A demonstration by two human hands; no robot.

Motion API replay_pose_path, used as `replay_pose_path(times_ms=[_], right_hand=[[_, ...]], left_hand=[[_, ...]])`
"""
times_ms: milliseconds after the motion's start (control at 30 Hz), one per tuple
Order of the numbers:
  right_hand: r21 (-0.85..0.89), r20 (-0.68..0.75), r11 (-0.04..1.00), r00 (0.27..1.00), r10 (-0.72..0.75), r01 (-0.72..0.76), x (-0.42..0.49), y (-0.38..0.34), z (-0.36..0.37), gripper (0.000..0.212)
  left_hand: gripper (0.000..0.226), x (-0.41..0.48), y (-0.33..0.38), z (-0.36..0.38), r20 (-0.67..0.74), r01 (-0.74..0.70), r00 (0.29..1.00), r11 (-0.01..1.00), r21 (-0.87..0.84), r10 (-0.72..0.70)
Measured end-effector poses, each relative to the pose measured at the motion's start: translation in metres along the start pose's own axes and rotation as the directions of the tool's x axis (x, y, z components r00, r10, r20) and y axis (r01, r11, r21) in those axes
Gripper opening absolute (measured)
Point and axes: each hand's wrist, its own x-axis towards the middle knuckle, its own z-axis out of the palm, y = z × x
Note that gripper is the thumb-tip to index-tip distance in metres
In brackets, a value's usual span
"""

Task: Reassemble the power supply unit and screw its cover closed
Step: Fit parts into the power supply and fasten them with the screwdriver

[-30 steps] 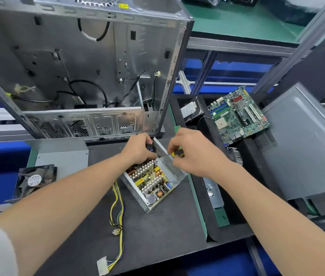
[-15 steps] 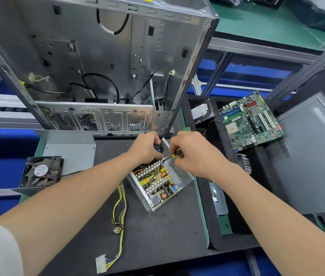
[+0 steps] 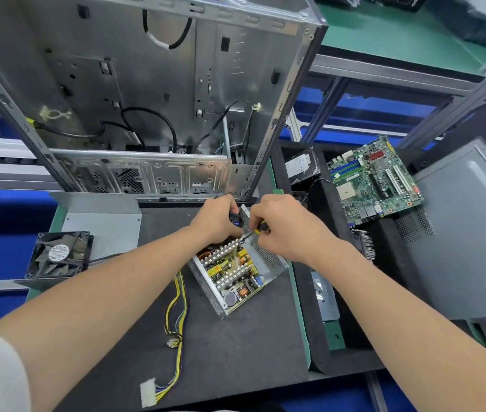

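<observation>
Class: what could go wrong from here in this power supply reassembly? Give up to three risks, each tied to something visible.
1. The screwdriver in the right hand has its tip inside the open power supply unit; a slip might gouge the exposed components.
2. The wire bundle trails out beneath the left forearm; it might snag and drag the unit.
3. The fan lies apart on the left; it might get left out.
</observation>
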Motion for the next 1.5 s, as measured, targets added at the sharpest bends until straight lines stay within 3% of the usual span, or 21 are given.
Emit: replay_pose_path(times_ms=[1200,1500], right_hand=[[-0.085,0.067,0.996,0.997,-0.027,0.033,0.014,-0.006,0.001,0.028],[-0.181,0.120,0.976,0.988,-0.101,0.122,0.016,-0.009,0.002,0.034]], left_hand=[[0.041,0.003,-0.002,0.002,-0.007,0.005,1.000,1.000,0.018,-0.005],[0.037,0.003,-0.002,0.002,-0.011,-0.013,1.000,1.000,-0.002,0.013]])
